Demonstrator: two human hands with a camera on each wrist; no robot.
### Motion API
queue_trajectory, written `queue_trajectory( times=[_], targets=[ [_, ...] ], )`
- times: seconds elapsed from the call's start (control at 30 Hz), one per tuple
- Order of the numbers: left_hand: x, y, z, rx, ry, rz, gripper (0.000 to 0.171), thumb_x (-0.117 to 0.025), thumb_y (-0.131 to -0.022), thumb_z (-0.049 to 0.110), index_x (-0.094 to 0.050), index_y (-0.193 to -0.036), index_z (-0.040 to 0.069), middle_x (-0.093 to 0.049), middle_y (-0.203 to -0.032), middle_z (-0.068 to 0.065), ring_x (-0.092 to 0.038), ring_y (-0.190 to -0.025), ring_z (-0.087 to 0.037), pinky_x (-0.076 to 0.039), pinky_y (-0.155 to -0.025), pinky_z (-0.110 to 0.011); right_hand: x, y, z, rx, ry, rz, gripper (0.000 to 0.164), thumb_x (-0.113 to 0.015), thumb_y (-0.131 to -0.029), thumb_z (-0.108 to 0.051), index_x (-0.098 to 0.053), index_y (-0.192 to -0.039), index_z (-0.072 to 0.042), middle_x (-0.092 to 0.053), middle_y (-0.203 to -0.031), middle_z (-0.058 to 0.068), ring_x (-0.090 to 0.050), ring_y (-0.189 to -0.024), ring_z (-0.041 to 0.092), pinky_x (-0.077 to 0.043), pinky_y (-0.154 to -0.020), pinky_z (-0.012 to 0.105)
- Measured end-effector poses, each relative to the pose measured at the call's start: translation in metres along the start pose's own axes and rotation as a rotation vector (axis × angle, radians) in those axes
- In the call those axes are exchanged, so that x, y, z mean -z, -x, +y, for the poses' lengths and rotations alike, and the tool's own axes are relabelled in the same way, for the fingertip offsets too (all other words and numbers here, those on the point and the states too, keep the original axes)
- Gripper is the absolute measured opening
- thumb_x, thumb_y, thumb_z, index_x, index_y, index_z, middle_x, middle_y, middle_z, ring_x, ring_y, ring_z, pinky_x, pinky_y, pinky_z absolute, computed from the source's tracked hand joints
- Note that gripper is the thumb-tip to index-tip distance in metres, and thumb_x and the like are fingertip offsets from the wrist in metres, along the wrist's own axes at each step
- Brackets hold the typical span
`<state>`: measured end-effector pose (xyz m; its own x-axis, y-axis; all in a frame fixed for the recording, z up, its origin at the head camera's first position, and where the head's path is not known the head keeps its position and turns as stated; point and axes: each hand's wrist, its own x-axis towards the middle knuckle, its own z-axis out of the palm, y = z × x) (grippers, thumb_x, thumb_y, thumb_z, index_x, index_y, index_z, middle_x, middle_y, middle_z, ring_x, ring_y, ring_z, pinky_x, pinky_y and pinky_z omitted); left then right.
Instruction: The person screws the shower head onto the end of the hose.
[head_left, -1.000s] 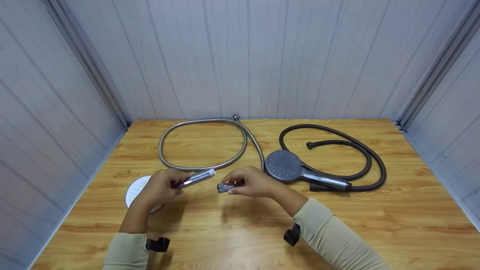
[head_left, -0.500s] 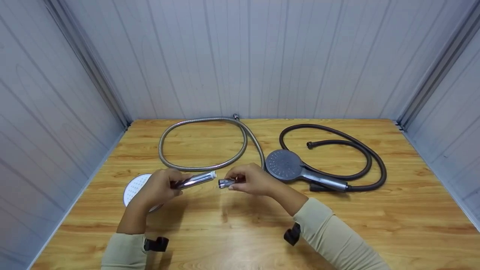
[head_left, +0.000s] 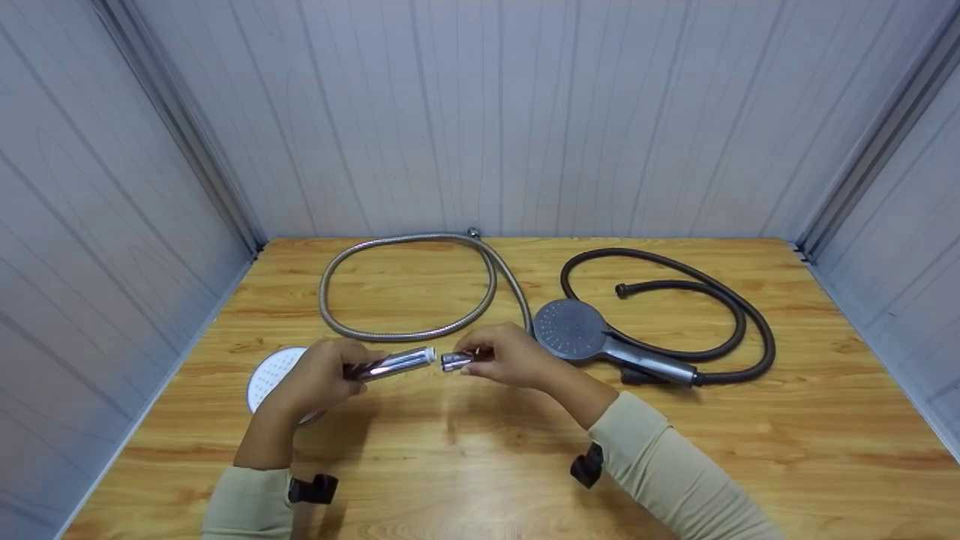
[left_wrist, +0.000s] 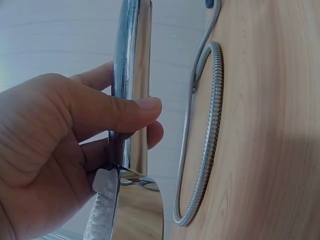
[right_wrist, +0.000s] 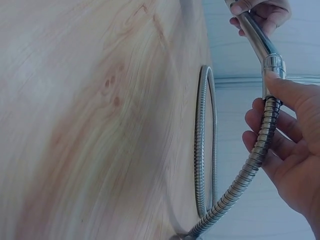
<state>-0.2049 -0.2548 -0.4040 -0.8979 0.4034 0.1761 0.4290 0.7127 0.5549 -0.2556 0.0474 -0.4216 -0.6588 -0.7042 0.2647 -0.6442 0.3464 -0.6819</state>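
My left hand grips a chrome hand shower by its handle, thumb across the front in the left wrist view. Its round white spray face shows partly behind the wrist. The handle's end, with a white tip, points right. Facing it, my right hand pinches the chrome end fitting of a silver metal shower hose. A narrow gap shows between handle and fitting in the head view; they overlap in the right wrist view. From the fitting, the hose curves down past my fingers.
The silver hose loops on the wooden table toward the back wall. At right lies a dark grey hand shower, with a coiled black hose around it. Panelled side walls flank the table.
The hand shower's handle end has dipped slightly while my right hand has raised the hose fitting a little. The two ends are now more nearly in line.
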Motion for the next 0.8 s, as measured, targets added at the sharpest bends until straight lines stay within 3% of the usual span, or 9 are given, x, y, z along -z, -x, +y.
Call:
queue_trajectory(
  times=[0.17,0.5,0.63,0.8],
  targets=[
    [-0.001,-0.002,0.002,0.007,-0.015,-0.014,0.05,-0.075,-0.069,-0.016,-0.074,-0.113,0.007,-0.066,-0.084,0.003,-0.051,-0.071,-0.014,-0.046,-0.06,-0.027,0.001,0.0,0.0,-0.018,0.022,0.009,0.019,-0.073,-0.087,-0.008,-0.073,-0.105,-0.003,-0.07,-0.092,0.004,-0.064,-0.082,0.014,-0.053,-0.072,0.026],
    [-0.006,-0.004,0.008,0.045,-0.04,-0.033,0.053,-0.074,-0.07,-0.016,-0.074,-0.115,0.01,-0.064,-0.083,0.004,-0.049,-0.07,-0.015,-0.043,-0.059,-0.028,0.002,-0.001,0.003,0.022,0.201,0.056,0.02,-0.074,-0.086,-0.01,-0.073,-0.106,-0.007,-0.07,-0.098,0.004,-0.064,-0.086,0.016,-0.053,-0.074,0.033],
    [-0.009,-0.005,0.011,0.06,-0.024,-0.036,0.052,-0.073,-0.07,-0.017,-0.074,-0.115,0.01,-0.064,-0.082,0.004,-0.049,-0.07,-0.015,-0.043,-0.058,-0.029,0.003,0.0,0.005,0.03,0.215,0.078,0.021,-0.075,-0.085,-0.01,-0.073,-0.106,-0.007,-0.07,-0.099,0.004,-0.064,-0.086,0.017,-0.053,-0.074,0.033],
    [-0.013,-0.009,0.01,0.029,-0.02,-0.034,0.052,-0.071,-0.069,-0.016,-0.073,-0.115,0.009,-0.062,-0.081,0.004,-0.046,-0.067,-0.014,-0.04,-0.056,-0.027,0.005,0.0,0.007,0.068,0.22,0.1,0.021,-0.076,-0.084,-0.009,-0.073,-0.104,-0.007,-0.07,-0.098,0.004,-0.065,-0.086,0.016,-0.052,-0.075,0.028]
  ],
)
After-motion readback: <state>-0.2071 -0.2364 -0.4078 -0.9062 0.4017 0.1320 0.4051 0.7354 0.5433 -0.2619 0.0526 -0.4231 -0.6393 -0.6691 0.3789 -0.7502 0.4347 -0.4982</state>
